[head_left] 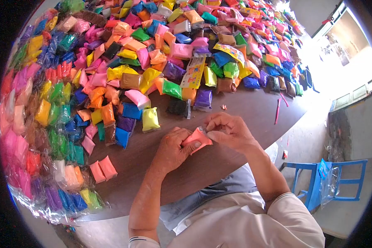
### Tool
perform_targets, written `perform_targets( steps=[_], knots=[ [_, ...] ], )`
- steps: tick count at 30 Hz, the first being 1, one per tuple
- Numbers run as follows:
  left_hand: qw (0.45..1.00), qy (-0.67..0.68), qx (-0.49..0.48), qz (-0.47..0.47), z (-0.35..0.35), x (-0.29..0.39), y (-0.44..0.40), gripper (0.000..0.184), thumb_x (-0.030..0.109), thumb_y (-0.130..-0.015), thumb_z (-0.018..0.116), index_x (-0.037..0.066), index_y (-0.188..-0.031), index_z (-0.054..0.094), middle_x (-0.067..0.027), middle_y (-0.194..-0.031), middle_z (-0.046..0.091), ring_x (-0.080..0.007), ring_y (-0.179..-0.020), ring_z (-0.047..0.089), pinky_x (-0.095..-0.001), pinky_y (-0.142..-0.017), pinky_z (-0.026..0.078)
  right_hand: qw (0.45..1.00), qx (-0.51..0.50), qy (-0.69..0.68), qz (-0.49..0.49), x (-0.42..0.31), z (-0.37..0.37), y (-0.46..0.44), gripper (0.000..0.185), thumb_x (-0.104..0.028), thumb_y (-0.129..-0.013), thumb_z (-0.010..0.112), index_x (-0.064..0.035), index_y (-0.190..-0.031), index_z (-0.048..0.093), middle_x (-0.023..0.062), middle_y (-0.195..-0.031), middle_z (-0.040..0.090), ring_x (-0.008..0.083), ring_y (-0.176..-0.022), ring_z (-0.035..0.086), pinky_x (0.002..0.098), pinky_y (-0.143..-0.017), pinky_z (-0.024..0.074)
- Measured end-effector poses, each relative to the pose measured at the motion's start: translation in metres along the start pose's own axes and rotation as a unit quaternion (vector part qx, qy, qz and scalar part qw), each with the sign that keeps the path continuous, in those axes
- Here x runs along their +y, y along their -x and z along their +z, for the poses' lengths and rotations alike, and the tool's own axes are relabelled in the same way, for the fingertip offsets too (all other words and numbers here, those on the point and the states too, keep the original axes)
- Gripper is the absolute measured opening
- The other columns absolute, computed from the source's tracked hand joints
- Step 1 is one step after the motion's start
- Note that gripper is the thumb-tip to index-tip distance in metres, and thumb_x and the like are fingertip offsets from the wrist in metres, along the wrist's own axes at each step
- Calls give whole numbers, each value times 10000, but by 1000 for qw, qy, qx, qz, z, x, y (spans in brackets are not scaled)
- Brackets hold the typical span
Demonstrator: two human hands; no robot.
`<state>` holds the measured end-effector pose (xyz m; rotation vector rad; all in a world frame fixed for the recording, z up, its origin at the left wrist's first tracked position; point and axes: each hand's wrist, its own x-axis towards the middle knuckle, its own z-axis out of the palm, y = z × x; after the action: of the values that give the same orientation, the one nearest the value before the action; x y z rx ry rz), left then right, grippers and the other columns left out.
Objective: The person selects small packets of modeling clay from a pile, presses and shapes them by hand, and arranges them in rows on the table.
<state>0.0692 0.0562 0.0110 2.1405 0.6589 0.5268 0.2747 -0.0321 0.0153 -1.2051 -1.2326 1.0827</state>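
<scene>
My left hand [174, 148] is closed around a salmon-pink packet [197, 139], its thumb lying across the front. At the packet's upper right corner, my right hand [229, 131] has its fingers pinched together on the clear wrapper edge. Both hands are above the brown table [169, 182], close to its front edge. Just beyond them lie a light yellow packet [151, 119], a black packet [178, 106] and a purple packet [203, 99]. Two joined salmon packets [103, 168] rest on the table to the left.
A big heap of coloured packets [153, 58] covers the back of the table. Clear-wrapped packets [56, 144] line the left side. Printed cards [193, 72] lie on the heap. Pink tools [277, 109] are at the right, and a blue stool [316, 182] stands on the floor.
</scene>
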Motion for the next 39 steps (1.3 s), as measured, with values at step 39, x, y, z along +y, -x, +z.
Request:
perform_targets(
  steps=[39],
  knots=[
    [999, 29, 3, -28, 0, 1, 2, 417, 394, -851, 658, -4, -779, 561, -147, -742, 540, -320, -743, 506, -414, -666, 416, 951, 235, -185, 75, 5, -44, 5, 296, -309, -932, 542, -47, -803, 593, 37, -714, 579, 126, -644, 520, 279, -600, 442]
  ],
)
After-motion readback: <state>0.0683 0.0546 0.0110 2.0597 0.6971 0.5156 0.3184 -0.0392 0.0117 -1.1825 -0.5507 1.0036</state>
